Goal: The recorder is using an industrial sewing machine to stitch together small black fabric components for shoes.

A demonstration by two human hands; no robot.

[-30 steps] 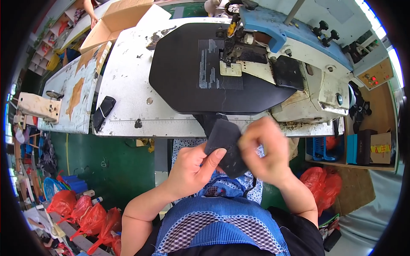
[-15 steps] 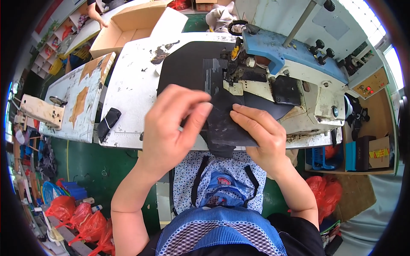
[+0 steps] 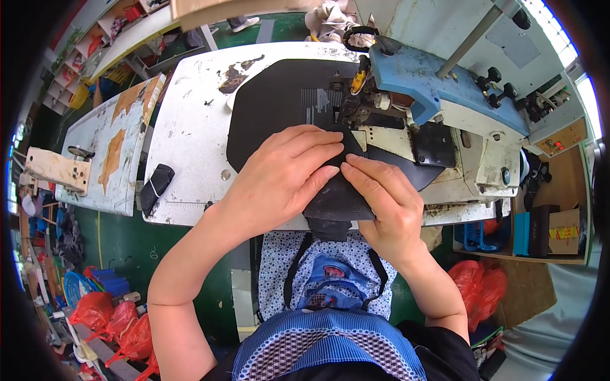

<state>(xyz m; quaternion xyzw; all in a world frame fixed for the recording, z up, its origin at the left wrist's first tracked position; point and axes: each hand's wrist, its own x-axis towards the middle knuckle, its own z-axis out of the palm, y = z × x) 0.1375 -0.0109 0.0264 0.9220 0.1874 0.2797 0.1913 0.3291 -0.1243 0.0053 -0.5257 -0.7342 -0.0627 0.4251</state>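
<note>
Both my hands are at a black sheet-like workpiece (image 3: 337,200), which lies by the needle area of a blue and white sewing machine (image 3: 416,79) and hangs over the table's near edge. My left hand (image 3: 279,174) has its fingers and thumb closed on the workpiece's upper left part, just in front of the presser area. The right hand (image 3: 387,197) grips its right side, fingers on top and thumb hidden underneath. Left of the needle, a large black plate (image 3: 267,105) covers part of the white worktable (image 3: 190,127).
A black strapped bundle (image 3: 157,188) lies at the table's left end. Another machine table (image 3: 105,146) stands further left. Cardboard (image 3: 235,7) shows at the top edge. Red plastic bags (image 3: 480,289) and a blue basket (image 3: 473,236) are at lower right.
My left hand has come down from above onto the black workpiece. The right hand keeps its hold. At the back, the cardboard box has moved up, mostly out of view; the other person's hand is gone.
</note>
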